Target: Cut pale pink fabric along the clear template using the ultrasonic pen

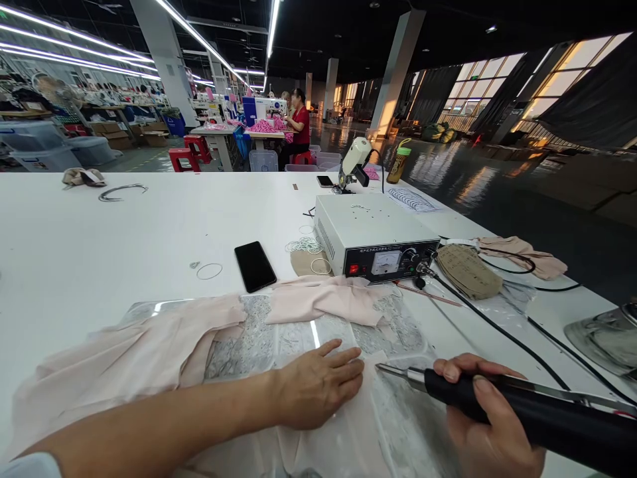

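My left hand (318, 385) lies flat, fingers stretched out, on a pale pink piece of fabric (358, 431) over a clear board (403, 425). In my right hand (492, 425) is a black-handled ultrasonic cutter (537, 418), its metal tip pointing left. The tip is just right of my left fingertips, close to the fabric edge; whether it touches cannot be told. A thin metal strip lies along the handle, partly hidden by my fingers. More pale pink fabric (134, 352) is spread at left, and another folded piece (323, 299) lies along the board's far edge.
Behind the board stands a control box (378, 226) with a cable. A phone (255, 265), rubber rings (304, 245), beige fabric pieces (470, 271), a glass jar (604, 338) and a bottle (399, 162) are on the table. A person in red (298, 126) sits at a sewing machine beyond.
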Tool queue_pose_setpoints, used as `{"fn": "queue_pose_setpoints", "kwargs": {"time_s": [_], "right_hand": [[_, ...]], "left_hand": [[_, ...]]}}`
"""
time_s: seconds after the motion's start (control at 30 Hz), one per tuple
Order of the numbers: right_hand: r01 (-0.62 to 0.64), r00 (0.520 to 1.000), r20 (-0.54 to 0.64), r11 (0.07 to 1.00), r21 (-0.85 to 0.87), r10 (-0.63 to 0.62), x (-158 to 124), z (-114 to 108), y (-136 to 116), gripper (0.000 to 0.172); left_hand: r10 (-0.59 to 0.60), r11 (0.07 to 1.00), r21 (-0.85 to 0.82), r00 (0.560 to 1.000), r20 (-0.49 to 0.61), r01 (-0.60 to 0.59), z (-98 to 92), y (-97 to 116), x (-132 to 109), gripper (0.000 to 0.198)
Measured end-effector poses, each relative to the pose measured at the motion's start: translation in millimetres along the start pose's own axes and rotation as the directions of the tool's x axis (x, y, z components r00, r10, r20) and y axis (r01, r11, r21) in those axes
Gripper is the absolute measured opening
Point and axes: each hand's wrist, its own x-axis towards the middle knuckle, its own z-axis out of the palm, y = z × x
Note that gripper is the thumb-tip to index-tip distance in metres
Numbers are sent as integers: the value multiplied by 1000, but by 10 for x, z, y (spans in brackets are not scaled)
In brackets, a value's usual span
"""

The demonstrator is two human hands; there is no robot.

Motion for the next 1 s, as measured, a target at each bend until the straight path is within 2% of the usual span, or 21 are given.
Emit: {"fn": "queue_pose_setpoints", "kwargs": {"time_s": [0.2, 0.6, 0.73, 0.9, 1.0], "right_hand": [[-36, 999, 12, 999, -29, 36, -45, -35, -34, 16], [-8, 997, 81, 998, -65, 13, -51, -42, -49, 17], [-12, 997, 72, 999, -50, 16, -33, -31, -71, 16], [35, 999, -4, 999, 9, -35, 31, 3, -83, 15], [26, 999, 20, 1000, 5, -26, 54, 20, -55, 18]], "left_hand": [[-4, 1000, 2, 1000, 13, 4, -6, 2, 2, 31], [-8, 1000, -13, 1000, 13, 8, 0, 8, 3, 31], [-8, 1000, -22, 999, 31, 8, 5, 3, 7, 32], [-71, 995, -68, 997, 27, 73, -82, 15, 23, 32], [-100, 990, -98, 995, -15, 98, -177, 134, -6, 33]]}}
